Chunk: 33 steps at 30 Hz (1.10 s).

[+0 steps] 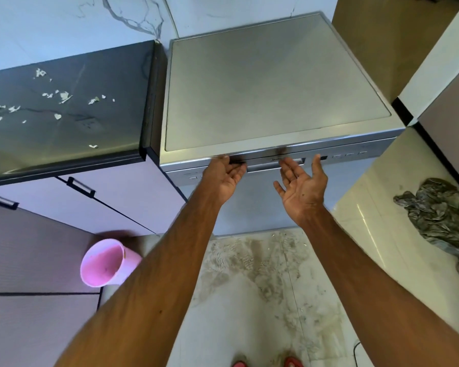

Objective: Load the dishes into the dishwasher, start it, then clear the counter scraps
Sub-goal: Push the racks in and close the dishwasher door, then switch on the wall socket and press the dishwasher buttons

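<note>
Head view: silver dishwasher (pixel 270 83) fills centre to upper right of frame, bare flat top. Its door (pixel 252 205) is closed.

Left hand (pixel 224 180) is just left of centre, palm up, at the top edge of the door. Its fingertips reach into the dark gap left of the handle recess (pixel 265 166). Tips are hidden, so cannot tell if they hook the edge or only touch it.

Right hand (pixel 302 185) is just right of centre, palm up, fingers spread and straight, holding nothing. Its fingertips are near the right end of the recess; contact is unclear. Control buttons (pixel 347 155) sit on the door strip further right.

Black counter (pixel 104 83) is in the upper left, butting against the dishwasher's left side. White scraps (pixel 64 96) are scattered over its left and middle parts, with one more piece near its front edge.

Purple cabinets (pixel 37 234) with black handles sit below the counter at left. Pink bin (pixel 104 263) stands on the floor in the lower left, beside the left forearm. Crumpled grey cloth (pixel 435 215) lies on the floor at the right edge. Dirty tile floor (pixel 263 287) shows between the arms. Red footwear (pixel 292 362) is at the bottom edge.
</note>
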### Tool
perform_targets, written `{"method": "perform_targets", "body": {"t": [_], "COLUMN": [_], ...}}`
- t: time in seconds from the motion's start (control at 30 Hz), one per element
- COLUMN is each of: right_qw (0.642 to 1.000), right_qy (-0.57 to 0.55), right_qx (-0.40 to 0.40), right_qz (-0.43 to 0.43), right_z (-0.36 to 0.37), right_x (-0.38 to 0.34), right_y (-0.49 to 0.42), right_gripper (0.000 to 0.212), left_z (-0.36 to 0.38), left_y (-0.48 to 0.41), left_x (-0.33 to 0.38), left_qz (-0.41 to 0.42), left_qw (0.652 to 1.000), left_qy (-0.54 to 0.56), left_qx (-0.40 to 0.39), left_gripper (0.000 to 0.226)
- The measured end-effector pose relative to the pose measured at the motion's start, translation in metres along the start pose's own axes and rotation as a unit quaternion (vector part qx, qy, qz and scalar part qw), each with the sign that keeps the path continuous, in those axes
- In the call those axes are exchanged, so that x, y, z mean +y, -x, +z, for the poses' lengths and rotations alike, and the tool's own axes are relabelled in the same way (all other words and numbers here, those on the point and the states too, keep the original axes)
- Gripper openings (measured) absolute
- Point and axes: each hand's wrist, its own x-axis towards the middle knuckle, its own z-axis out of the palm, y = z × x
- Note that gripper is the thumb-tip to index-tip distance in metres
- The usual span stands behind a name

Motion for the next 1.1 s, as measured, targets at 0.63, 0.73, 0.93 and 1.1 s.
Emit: {"method": "perform_targets", "body": {"t": [0.63,0.73,0.93,1.1], "right_qw": [0.924,0.906,0.85,0.766], "right_qy": [0.378,0.415,0.515,0.622], "right_qx": [-0.052,-0.068,-0.039,-0.054], "right_qz": [-0.015,-0.05,-0.103,-0.155], "right_z": [0.236,0.269,0.3,0.326], "right_x": [-0.052,-0.062,-0.056,-0.063], "right_y": [0.011,-0.01,-0.077,-0.153], "right_gripper": [0.012,0.014,0.02,0.027], "left_z": [-0.003,0.014,0.032,0.052], "left_y": [0.076,0.064,0.008,-0.046], "left_x": [0.225,0.253,0.284,0.326], "left_qz": [0.298,0.317,0.314,0.324], "left_qw": [0.776,0.761,0.729,0.704], "left_qy": [-0.555,-0.565,-0.608,-0.631], "left_qx": [0.02,0.022,0.028,0.044], "left_gripper": [0.023,0.022,0.025,0.03]}}
